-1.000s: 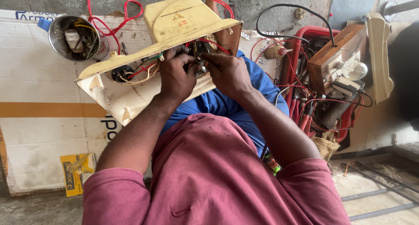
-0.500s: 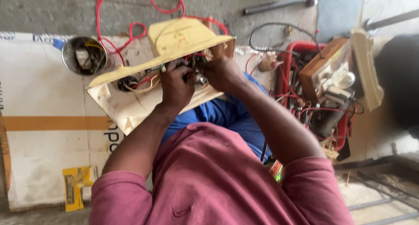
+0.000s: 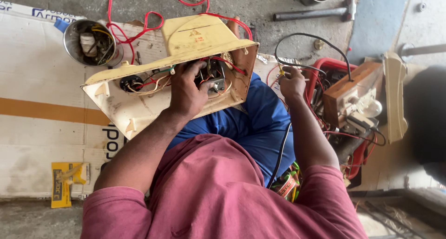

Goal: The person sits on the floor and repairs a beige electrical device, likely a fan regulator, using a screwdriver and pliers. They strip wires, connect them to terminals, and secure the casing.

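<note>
Fingers of the left hand (image 3: 188, 93) stay clamped on the wiring inside the cream casing (image 3: 153, 88) on the lap, while the right hand (image 3: 291, 83), now withdrawn from it, pinches a black cable (image 3: 304, 37) beside the wooden block (image 3: 344, 93).

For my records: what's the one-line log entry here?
left hand: inside cream housing, on wiring | right hand: gripping black cable

A cream plastic appliance casing (image 3: 139, 104) lies open and tilted, wires exposed; right of it, a black cable (image 3: 302, 39) loops.
</note>
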